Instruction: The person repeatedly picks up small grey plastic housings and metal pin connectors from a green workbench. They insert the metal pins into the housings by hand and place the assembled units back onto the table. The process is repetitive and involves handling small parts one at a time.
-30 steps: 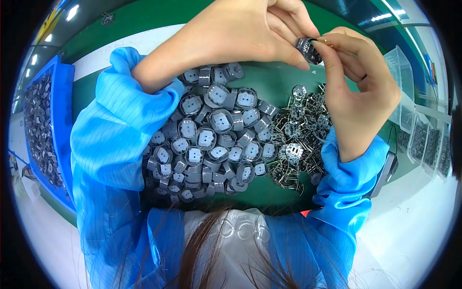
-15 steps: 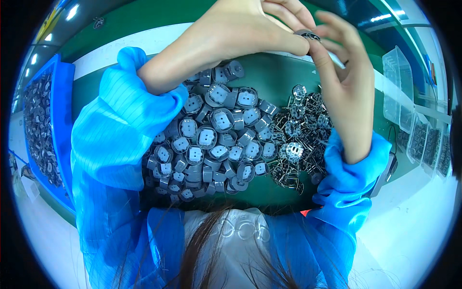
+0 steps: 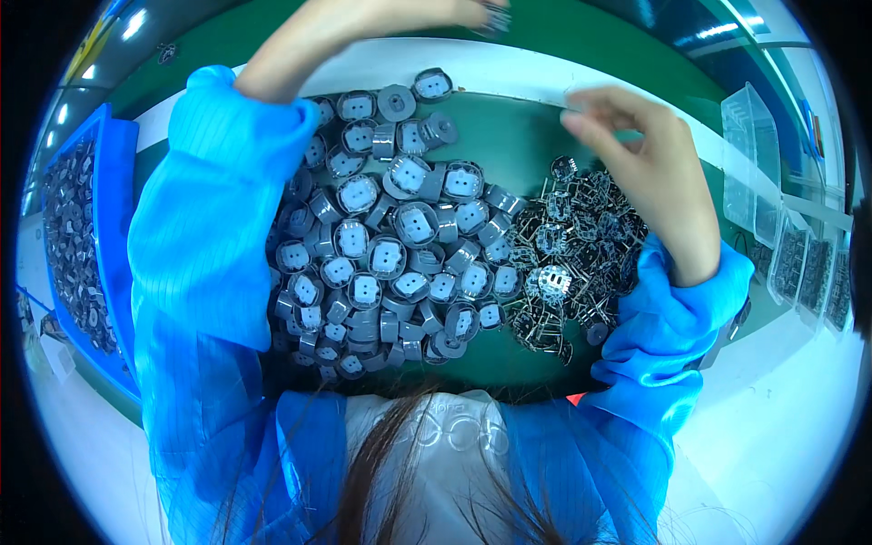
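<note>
My left hand point(image 3: 422, 13) is at the top edge of the picture, partly cut off. At its fingertips is a grey part point(image 3: 493, 20) with metal prongs, blurred. Farther right, my right hand point(image 3: 636, 136) is raised with thumb and forefinger pinched; what is between them, if anything, is too small to make out. Below and between my arms lies a heap of round grey plastic housings point(image 3: 388, 258), many with pale two-holed faces. Beside it, below my right hand, is a tangled pile of metal-pronged inserts point(image 3: 552, 283).
A blue bin point(image 3: 123, 209) full of small parts stands at the left. Clear plastic boxes point(image 3: 752, 163) line the right side, some holding dark pieces. A white strip point(image 3: 509, 73) crosses the green table behind the heap. One small part point(image 3: 166, 54) lies far left.
My hands, earlier together around a round grey part, have come apart. The left has moved up and left with a grey part; the right has dropped slightly. More housings at the heap's far end are uncovered.
</note>
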Motion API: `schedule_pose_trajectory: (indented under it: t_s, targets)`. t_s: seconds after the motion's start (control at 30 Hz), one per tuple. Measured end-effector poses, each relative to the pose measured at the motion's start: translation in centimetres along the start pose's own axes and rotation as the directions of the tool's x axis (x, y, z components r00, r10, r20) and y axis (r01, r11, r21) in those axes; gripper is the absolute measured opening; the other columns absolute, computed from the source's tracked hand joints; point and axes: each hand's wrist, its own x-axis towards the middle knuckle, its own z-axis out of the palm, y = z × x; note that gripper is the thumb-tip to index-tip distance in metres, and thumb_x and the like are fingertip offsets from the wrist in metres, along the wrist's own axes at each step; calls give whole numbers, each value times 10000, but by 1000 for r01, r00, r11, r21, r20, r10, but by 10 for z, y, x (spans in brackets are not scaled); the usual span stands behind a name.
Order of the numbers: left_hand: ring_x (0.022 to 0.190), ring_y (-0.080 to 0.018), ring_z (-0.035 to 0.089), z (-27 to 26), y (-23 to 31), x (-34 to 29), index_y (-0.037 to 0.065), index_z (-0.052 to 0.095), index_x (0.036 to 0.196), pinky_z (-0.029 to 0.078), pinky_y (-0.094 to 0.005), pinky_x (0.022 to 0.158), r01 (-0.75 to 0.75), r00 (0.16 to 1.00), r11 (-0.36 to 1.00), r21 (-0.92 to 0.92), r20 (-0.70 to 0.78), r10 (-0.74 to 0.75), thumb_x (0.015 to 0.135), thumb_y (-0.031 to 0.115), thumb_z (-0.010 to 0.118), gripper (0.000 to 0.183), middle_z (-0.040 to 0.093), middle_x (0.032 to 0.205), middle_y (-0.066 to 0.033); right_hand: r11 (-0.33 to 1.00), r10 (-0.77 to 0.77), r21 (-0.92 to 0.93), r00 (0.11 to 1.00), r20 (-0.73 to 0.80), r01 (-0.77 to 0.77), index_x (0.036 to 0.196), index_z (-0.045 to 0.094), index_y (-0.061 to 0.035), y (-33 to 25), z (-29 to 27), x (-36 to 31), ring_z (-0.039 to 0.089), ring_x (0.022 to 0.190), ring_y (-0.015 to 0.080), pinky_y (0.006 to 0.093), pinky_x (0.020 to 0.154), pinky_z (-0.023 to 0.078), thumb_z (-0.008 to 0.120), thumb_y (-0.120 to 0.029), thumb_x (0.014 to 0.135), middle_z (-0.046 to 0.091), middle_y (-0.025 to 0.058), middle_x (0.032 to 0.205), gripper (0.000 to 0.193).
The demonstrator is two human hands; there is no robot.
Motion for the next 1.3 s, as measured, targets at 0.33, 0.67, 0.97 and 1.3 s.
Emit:
schedule_pose_trajectory:
  t_s: [0.33,0.67,0.97,1.3]
  targets:
    - [665,-278,657,-11,15,-11,-44,675,875,543,-329,651,-91,933,618,781,-151,328,794,156,754,229,699,836,-163,938,107,-336,994,34,-89,814,687,-1,-11,5,-19,661,757,321,410,694,530,833,-156,675,673,157,799,255]
    - [663,-237,618,34,7,-15,3,618,930,489,-353,621,-415,898,773,480,350,266,761,130,775,263,587,692,-105,955,62,-292,997,55,-43,797,696,-20,-6,13,-23,676,739,339,408,672,539,747,-52,711,685,166,763,105]
    - [673,-110,616,31,9,-5,-39,701,1023,522,-246,630,34,951,995,-96,311,-3,935,142,645,209,692,838,-74,962,-240,-186,944,-225,201,914,692,-38,-8,11,-5,708,704,284,337,612,543,687,35,789,702,150,839,146]
    - [685,-74,541,39,24,-16,-50,687,1054,443,-254,585,-28,886,951,-307,433,166,857,87,736,245,681,798,-41,874,-67,482,998,-20,69,1080,658,58,-12,3,-1,669,932,128,238,829,522,648,35,905,692,92,1022,177]
